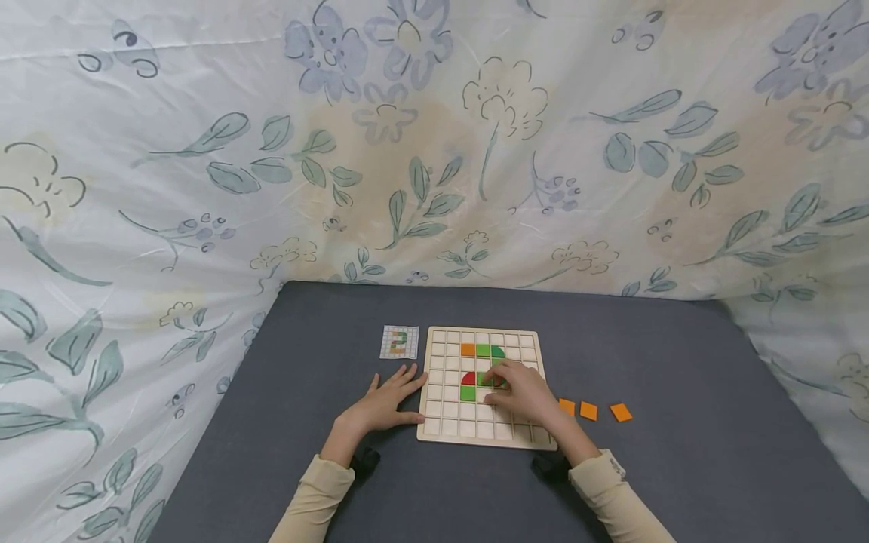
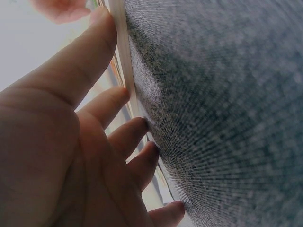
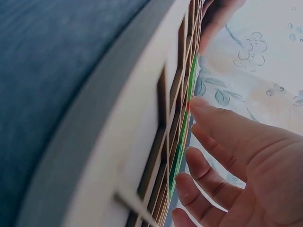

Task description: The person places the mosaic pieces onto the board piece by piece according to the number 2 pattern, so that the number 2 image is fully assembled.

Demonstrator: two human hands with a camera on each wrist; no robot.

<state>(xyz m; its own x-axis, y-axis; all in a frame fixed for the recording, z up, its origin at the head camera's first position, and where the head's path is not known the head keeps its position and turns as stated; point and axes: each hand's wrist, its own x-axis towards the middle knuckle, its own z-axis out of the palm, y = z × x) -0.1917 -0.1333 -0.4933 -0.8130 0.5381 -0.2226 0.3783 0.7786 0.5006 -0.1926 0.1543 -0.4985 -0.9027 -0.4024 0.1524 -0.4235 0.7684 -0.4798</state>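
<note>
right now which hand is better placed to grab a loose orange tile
Likely the right hand: the loose orange tiles lie on its side of the board, while the left hand is opposite.

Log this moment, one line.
left hand: touching left edge of board; right hand: over board; three orange squares: right of board; pattern card: left of board

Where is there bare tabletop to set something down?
The tabletop is bare right of the loose orange tiles, left of the pattern card, and between the wooden board and floral curtain. It's crowded around the right hand, among the board's coloured tiles.
</note>
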